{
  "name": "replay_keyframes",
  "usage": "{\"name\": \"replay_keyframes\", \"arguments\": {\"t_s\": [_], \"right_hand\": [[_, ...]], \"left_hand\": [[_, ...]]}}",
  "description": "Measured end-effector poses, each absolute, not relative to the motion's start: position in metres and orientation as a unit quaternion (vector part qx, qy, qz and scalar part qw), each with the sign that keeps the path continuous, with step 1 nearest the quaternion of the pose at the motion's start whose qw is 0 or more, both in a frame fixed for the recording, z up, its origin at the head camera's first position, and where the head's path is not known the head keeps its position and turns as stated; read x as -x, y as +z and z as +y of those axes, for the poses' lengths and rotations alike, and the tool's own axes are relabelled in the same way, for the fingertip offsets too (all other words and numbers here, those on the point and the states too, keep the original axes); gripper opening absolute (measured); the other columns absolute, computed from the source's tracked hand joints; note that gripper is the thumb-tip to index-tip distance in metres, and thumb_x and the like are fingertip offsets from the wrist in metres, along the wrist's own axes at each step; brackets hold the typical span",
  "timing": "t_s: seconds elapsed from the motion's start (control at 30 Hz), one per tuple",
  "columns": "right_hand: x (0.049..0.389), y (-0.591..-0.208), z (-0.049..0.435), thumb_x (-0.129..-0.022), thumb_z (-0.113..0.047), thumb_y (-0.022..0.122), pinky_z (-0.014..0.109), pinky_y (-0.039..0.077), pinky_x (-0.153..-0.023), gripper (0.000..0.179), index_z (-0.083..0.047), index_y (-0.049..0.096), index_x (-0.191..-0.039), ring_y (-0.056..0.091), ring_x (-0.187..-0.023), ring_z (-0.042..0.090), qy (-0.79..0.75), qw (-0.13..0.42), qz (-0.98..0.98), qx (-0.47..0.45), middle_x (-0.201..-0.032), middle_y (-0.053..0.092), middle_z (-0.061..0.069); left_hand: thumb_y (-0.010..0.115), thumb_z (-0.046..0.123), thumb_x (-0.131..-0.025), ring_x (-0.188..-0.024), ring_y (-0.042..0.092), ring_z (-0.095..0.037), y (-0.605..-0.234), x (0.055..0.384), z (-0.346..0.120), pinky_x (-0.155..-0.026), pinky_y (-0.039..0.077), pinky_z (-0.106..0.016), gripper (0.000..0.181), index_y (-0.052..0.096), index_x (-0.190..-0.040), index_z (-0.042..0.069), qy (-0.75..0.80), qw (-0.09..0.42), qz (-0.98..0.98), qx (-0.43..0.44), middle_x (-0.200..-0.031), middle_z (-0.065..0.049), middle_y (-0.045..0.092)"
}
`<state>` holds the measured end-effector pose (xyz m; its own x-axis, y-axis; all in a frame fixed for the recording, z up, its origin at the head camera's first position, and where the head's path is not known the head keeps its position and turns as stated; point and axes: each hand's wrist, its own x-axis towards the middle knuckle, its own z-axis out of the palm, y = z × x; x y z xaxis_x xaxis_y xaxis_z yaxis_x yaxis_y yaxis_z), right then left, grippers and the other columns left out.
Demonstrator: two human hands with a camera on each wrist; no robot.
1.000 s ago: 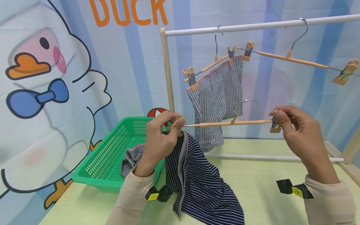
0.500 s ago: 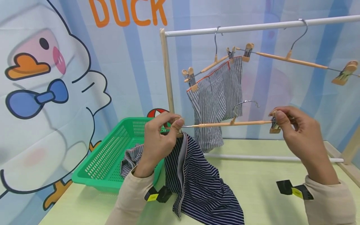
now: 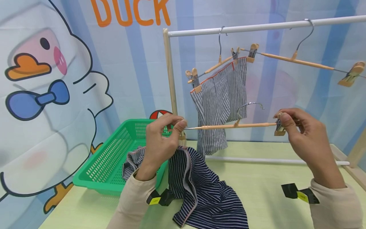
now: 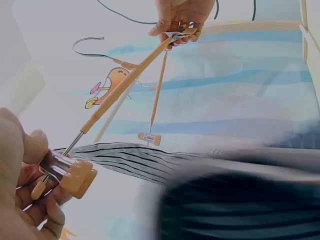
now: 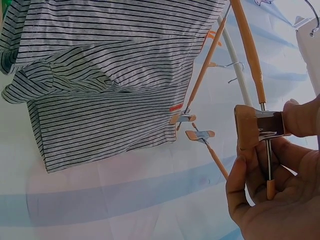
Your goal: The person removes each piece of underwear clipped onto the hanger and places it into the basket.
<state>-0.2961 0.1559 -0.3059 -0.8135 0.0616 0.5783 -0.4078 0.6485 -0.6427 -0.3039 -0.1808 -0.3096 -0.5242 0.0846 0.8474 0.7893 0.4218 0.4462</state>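
Hanger (image 3: 218, 127), left clip (image 4: 77, 178) pinched by left hand (image 3: 159, 140), right clip (image 3: 279, 131) pinched by right hand (image 3: 310, 138), dark striped garment (image 3: 215, 194) just below left clip and apart.

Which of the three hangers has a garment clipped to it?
The left rail hanger, on the white rail: a light striped garment hangs from it. The right rail hanger is bare, as is the held hanger between left hand and right hand.

beige sleeves (image 3: 130, 203); yellow-marked black wrist pieces (image 3: 166, 197)
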Motion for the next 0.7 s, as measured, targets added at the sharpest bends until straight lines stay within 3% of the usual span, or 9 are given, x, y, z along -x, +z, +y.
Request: {"name": "replay_keyframes", "arguments": {"t_s": [0.03,0.13,0.27,0.37,0.5,0.6,0.7], "right_hand": [[0.296,-0.3056,0.1558,-0.105,-0.039,0.047,0.055,0.037,-0.11,0.034,-0.016,0.064,-0.122,0.049,-0.097,-0.01,0.408,0.287,-0.861,-0.101,-0.1,0.055,-0.03],[0.2958,-0.3053,0.1559,-0.105,-0.038,0.047,0.048,0.038,-0.111,0.033,-0.017,0.064,-0.122,0.05,-0.096,-0.009,0.408,0.286,-0.861,-0.1,-0.098,0.056,-0.03],[0.2956,-0.3055,0.1562,-0.105,-0.038,0.047,0.025,0.037,-0.102,0.032,-0.017,0.065,-0.122,0.051,-0.096,-0.009,0.405,0.289,-0.862,-0.1,-0.096,0.057,-0.03],[0.2956,-0.3055,0.1562,-0.105,-0.037,0.048,0.02,0.035,-0.097,0.031,-0.017,0.065,-0.121,0.051,-0.096,-0.008,0.407,0.29,-0.86,-0.103,-0.094,0.058,-0.029],[0.2955,-0.3054,0.1564,-0.104,-0.037,0.048,0.022,0.036,-0.098,0.03,-0.018,0.065,-0.121,0.052,-0.096,-0.008,0.41,0.288,-0.859,-0.103,-0.091,0.059,-0.028],[0.2957,-0.3054,0.1567,-0.105,-0.037,0.047,0.036,0.038,-0.11,0.032,-0.018,0.064,-0.123,0.051,-0.096,-0.009,0.412,0.284,-0.86,-0.103,-0.093,0.059,-0.029],[0.2961,-0.3058,0.1573,-0.105,-0.037,0.047,0.037,0.038,-0.107,0.032,-0.018,0.064,-0.123,0.051,-0.096,-0.008,0.413,0.283,-0.86,-0.103,-0.095,0.058,-0.028]], "left_hand": [[0.065,0.009,-0.095,-0.073,0.05,-0.015,-0.3096,0.3041,-0.1809,-0.069,0.042,-0.033,0.013,0.075,-0.091,0.002,-0.453,0.392,-0.745,0.293,-0.08,-0.011,0.068],[0.065,0.009,-0.095,-0.073,0.049,-0.016,-0.3093,0.3036,-0.1808,-0.068,0.041,-0.03,0.013,0.075,-0.091,0.001,-0.455,0.393,-0.743,0.294,-0.079,-0.011,0.067],[0.065,0.01,-0.095,-0.073,0.048,-0.015,-0.3091,0.3027,-0.1807,-0.068,0.038,-0.025,0.013,0.074,-0.092,0.002,-0.453,0.39,-0.747,0.291,-0.08,-0.011,0.067],[0.065,0.011,-0.096,-0.073,0.049,-0.015,-0.3091,0.3024,-0.1807,-0.066,0.041,-0.028,0.013,0.074,-0.092,0.002,-0.451,0.386,-0.751,0.288,-0.081,-0.01,0.067],[0.064,0.011,-0.096,-0.072,0.052,-0.015,-0.3092,0.3025,-0.1809,-0.063,0.044,-0.029,0.013,0.074,-0.091,0.003,-0.45,0.383,-0.755,0.285,-0.081,-0.01,0.067],[0.064,0.011,-0.096,-0.073,0.055,-0.015,-0.3091,0.302,-0.1809,-0.064,0.048,-0.026,0.014,0.074,-0.091,0.002,-0.452,0.38,-0.755,0.285,-0.081,-0.01,0.067],[0.064,0.011,-0.096,-0.075,0.059,-0.015,-0.3086,0.301,-0.1805,-0.064,0.053,-0.026,0.013,0.073,-0.091,0.002,-0.458,0.373,-0.754,0.287,-0.082,-0.01,0.066]]}}
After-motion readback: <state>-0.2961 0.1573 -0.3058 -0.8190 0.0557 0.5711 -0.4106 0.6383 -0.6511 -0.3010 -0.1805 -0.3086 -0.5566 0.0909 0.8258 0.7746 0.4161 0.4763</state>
